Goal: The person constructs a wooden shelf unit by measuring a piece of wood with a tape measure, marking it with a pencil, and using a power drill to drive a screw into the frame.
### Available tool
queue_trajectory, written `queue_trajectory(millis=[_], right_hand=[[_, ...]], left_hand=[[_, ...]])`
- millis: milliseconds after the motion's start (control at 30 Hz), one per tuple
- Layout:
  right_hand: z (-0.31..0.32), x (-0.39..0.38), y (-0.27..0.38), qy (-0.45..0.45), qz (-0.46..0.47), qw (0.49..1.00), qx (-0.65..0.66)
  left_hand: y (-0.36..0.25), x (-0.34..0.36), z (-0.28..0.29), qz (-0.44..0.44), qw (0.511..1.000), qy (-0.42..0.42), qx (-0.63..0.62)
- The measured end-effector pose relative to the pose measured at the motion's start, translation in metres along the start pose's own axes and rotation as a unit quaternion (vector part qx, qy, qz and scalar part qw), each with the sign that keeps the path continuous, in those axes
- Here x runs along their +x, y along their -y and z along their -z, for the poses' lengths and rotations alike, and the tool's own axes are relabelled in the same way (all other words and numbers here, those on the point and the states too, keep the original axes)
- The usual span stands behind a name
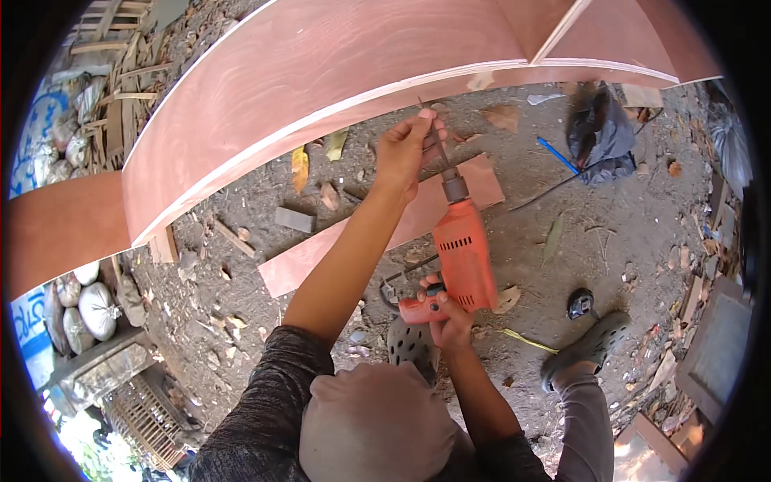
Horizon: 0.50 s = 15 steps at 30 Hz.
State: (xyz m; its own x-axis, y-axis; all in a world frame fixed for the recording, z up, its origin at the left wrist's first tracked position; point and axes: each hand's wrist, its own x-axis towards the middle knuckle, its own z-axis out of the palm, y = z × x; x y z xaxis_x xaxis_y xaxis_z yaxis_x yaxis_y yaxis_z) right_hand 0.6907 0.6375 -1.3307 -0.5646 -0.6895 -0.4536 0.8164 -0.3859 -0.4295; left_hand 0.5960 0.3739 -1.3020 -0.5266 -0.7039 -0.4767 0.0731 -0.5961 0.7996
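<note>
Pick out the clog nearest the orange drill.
The left clog, just below the handle of the orange drill in the right hand; the right clog sits farther right, beside a small black object.

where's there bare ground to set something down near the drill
Fairly bare ground lies between the orange drill and the long leaf to its right. It is crowded beyond the pinkish plank, around the grey block, stick and yellow leaf.

The drill (467, 261) is orange-red, the plywood (321, 72) pinkish-brown.
</note>
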Motion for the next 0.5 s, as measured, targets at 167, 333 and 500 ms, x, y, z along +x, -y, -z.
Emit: queue_trajectory(millis=[167, 333, 500], right_hand=[[-0.006, 0.008, -0.007, -0.024, -0.026, 0.999, -0.014], [-0.014, 0.013, -0.013, -0.029, -0.052, 0.998, 0.025], [-0.014, 0.015, -0.023, -0.011, -0.052, 0.996, 0.075]], left_hand=[[0.000, 0.009, 0.014, -0.005, 0.999, -0.040, 0.022], [-0.004, 0.016, 0.021, -0.022, 0.998, -0.043, 0.050], [-0.002, 0.019, 0.021, -0.034, 0.995, -0.053, 0.080]])
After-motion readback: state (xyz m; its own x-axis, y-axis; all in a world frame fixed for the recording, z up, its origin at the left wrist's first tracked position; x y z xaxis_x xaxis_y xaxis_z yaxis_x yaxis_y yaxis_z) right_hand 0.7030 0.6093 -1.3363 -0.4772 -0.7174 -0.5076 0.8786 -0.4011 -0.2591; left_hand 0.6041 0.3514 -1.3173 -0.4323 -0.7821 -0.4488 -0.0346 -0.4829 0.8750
